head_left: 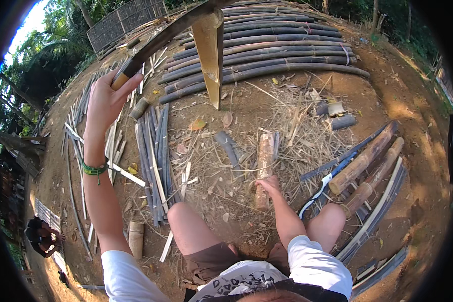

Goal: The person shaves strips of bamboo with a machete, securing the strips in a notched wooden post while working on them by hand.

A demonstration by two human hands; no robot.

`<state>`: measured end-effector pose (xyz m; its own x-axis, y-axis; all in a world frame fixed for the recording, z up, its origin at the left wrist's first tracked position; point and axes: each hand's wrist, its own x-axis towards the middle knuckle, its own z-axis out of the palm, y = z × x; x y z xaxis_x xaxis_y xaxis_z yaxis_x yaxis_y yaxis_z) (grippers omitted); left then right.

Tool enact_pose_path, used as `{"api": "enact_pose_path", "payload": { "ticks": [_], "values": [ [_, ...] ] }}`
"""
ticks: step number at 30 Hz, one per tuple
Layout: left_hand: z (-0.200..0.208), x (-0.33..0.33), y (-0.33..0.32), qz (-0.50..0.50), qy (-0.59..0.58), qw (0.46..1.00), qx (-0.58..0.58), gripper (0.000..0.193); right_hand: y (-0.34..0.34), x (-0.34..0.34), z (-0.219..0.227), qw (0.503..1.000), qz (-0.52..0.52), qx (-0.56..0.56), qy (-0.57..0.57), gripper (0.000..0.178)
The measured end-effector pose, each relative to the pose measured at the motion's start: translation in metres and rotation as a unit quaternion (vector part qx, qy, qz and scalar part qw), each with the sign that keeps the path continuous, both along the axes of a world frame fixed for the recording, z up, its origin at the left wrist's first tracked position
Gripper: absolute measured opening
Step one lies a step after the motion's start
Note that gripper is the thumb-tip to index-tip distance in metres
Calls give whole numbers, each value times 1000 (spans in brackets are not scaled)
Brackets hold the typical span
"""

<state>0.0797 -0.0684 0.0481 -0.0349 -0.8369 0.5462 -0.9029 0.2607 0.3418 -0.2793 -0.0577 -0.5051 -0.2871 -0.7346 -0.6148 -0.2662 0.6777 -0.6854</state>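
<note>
My left hand point(107, 103) is raised at the upper left, closed round the handle of a machete point(161, 38). Its long dark blade slants up to the right. A split bamboo piece point(209, 60) is at the blade, its upper end against the metal and its narrow lower end pointing down; whether the blade is lodged in it I cannot tell. Low between my knees, my right hand point(269, 186) grips a short, scuffed wooden log point(265, 156) lying on the ground. A dark forked bamboo offcut point(228, 148) lies just left of that log.
Long bamboo poles point(267, 53) are stacked beyond. Split strips point(156, 151) lie to the left, near a short bamboo piece point(136, 239). Shavings point(297, 126) cover the middle ground. Thick bamboo lengths point(365, 161) and a white-and-blue tool point(319, 186) lie right. Another person point(43, 236) crouches far left.
</note>
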Motion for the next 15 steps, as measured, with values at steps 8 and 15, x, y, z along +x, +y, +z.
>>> {"api": "enact_pose_path", "payload": {
  "ticks": [8,15],
  "values": [
    [9,-7,-25,-48,-47,997,-47,57,53,-52,217,889,29,-456,-14,81],
    [5,-18,-12,-59,-72,993,-78,56,76,-88,512,650,13,-736,190,83]
  ]
}}
